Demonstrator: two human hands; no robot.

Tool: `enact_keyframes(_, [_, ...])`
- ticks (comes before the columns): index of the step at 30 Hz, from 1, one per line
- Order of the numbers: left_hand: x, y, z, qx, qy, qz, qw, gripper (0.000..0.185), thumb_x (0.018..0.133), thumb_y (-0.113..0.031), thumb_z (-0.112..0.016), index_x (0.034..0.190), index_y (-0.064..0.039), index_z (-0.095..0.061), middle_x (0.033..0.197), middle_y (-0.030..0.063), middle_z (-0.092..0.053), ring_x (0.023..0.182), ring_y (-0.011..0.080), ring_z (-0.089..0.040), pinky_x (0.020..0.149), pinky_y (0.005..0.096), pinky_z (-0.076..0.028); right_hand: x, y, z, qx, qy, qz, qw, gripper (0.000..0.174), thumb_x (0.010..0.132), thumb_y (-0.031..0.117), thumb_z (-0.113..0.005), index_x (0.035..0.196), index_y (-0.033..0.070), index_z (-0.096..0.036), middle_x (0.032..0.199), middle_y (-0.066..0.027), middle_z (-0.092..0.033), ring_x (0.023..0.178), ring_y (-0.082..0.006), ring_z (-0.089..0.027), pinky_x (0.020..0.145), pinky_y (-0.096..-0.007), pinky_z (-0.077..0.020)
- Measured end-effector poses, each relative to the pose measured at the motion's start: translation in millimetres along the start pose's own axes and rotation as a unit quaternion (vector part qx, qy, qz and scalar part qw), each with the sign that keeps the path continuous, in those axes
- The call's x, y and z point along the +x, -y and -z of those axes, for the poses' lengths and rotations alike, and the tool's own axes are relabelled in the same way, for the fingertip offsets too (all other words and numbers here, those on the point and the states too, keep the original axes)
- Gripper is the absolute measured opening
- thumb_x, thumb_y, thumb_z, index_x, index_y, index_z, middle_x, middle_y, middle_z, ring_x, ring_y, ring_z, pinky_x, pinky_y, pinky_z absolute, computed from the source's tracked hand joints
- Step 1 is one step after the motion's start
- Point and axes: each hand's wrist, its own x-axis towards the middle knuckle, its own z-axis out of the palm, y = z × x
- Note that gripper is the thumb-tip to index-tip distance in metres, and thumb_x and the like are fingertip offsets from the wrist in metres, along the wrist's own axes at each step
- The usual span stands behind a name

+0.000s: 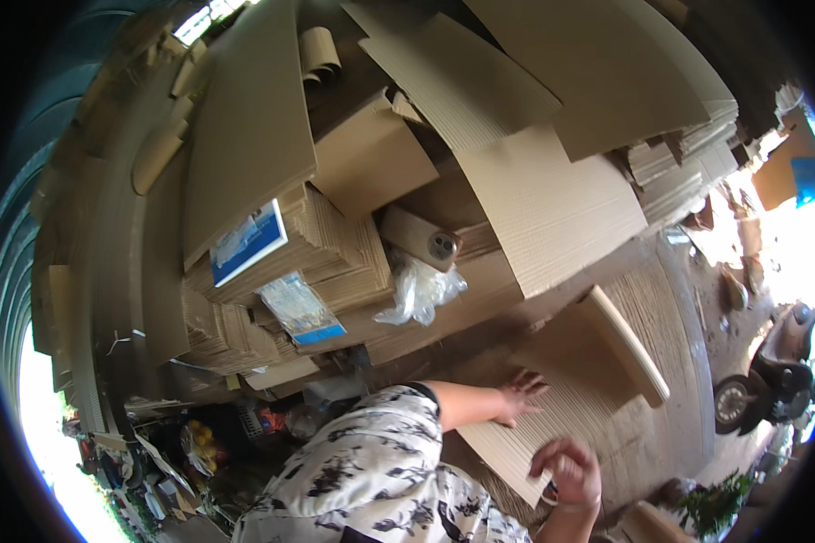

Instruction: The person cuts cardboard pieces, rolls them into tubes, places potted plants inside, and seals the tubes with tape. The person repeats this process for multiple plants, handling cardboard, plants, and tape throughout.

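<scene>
My left hand (519, 399) lies with spread fingers on a ribbed corrugated cardboard sheet (564, 400). Closer to my body, my right hand (570, 472) is raised at the sheet's near edge with curled fingers. A small dark and white item (549, 493) shows beside its wrist; whether the fingers touch it cannot be told. A curled, pale-edged cardboard piece (628, 346) stands at the sheet's far right. Beyond my hands, a phone (421, 239) with several lenses rests by crumpled clear plastic (424, 292) among the cardboard stacks.
Tall stacks of flat cardboard (333, 244) rise in front, with large loose sheets (550, 203) overhanging. A blue and white printed packet (302, 309) lies against one stack. A parked motorcycle (764, 387) and a leafy plant (713, 506) are at right; yellow fruit in a bag (202, 444) is at lower left.
</scene>
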Motion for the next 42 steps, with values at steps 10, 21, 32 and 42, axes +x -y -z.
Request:
enact_keyframes(10, [-137, 12, 12, -0.056, 0.098, 0.065, 0.991, 0.075, 0.087, -0.046, -0.072, 0.154, -0.029, -0.044, 0.171, 0.0131, -0.006, 0.157, 0.0361, 0.002, 0.125, 0.0582, -0.006, 215, 66, -31, -0.259, -0.159, 0.239, 0.922, 0.018, 0.094, 0.014, -0.071, 0.106, 0.001, -0.067, 0.096, -0.0059, -0.069, 0.086, -0.0150, -0.067, 0.078, -0.0290, -0.0567])
enact_keyframes(21, [-164, 23, -6, -0.152, 0.099, 0.133, 0.974, 0.070, 0.085, -0.044, -0.074, 0.148, -0.024, -0.052, 0.169, 0.0107, -0.015, 0.155, 0.0369, -0.012, 0.121, 0.0587, -0.024, 410, 108, -130, -0.711, -0.273, 0.253, 0.597, 0.043, 0.090, 0.033, -0.070, 0.130, 0.020, -0.061, 0.135, -0.0057, -0.057, 0.107, -0.0328, -0.067, 0.086, -0.0452, -0.0562])
enact_keyframes(32, [-177, 25, -26, -0.211, 0.090, 0.095, 0.969, 0.078, 0.085, -0.051, -0.073, 0.152, -0.023, -0.045, 0.161, 0.0157, -0.031, 0.150, 0.0383, -0.024, 0.118, 0.0535, -0.033, 236, 77, -81, -0.530, -0.276, 0.489, 0.635, 0.022, 0.093, -0.003, -0.059, 0.109, 0.003, -0.073, 0.110, -0.0161, -0.073, 0.100, -0.0277, -0.073, 0.084, -0.0342, -0.0590])
enact_keyframes(42, [-197, 52, -40, -0.385, 0.005, 0.087, 0.919, 0.047, 0.093, -0.019, -0.068, 0.138, -0.009, -0.060, 0.138, 0.0173, -0.062, 0.128, 0.0261, -0.056, 0.106, 0.0394, -0.045, -27, -131, -15, -0.543, -0.440, 0.206, 0.685, 0.028, 0.080, -0.014, -0.062, 0.102, 0.003, -0.062, 0.113, -0.0151, -0.069, 0.103, -0.0307, -0.068, 0.084, -0.0361, -0.0568])
